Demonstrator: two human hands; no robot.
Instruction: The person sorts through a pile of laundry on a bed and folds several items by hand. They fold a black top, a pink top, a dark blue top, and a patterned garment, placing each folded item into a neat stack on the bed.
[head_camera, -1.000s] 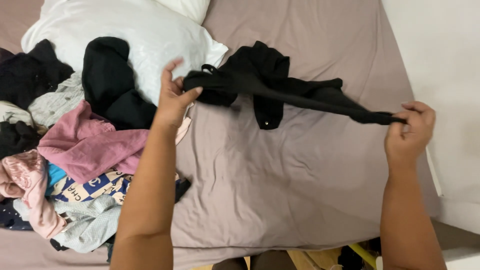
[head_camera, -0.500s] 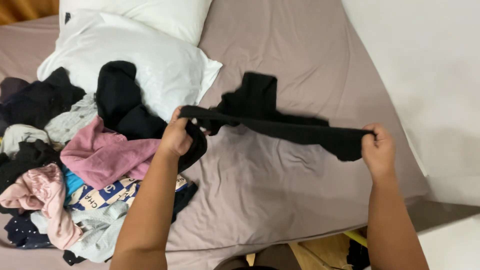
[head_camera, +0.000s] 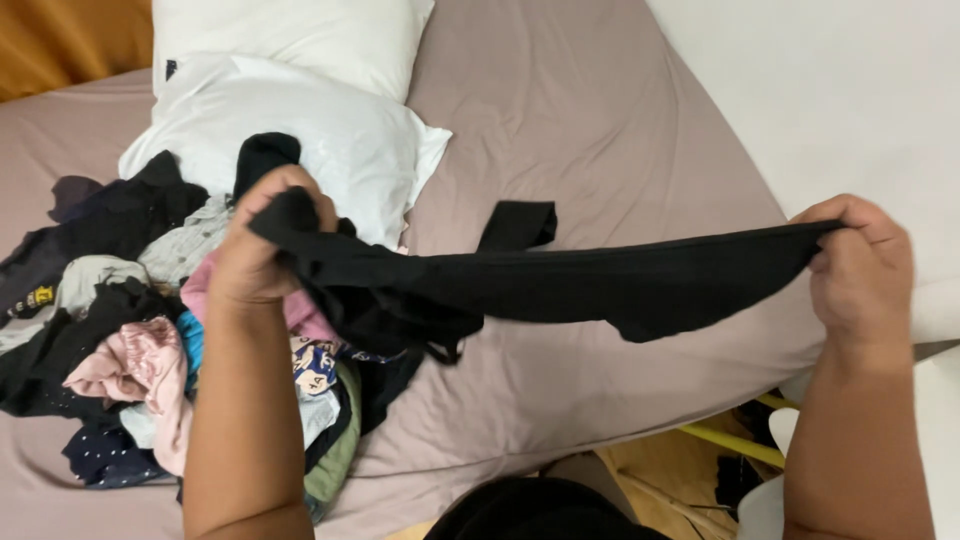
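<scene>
— Where is the black garment (head_camera: 560, 285)?
— Stretched taut in the air above the bed (head_camera: 600, 120), over its near edge, pulled into a long band.
— And the hands?
— Both closed on it: the left hand (head_camera: 262, 245) bunches one end, the right hand (head_camera: 858, 268) pinches the other near the bed's right edge.
— What's around?
— A heap of clothes (head_camera: 120, 340) along the left side, two white pillows (head_camera: 300, 120) at the far end.
</scene>
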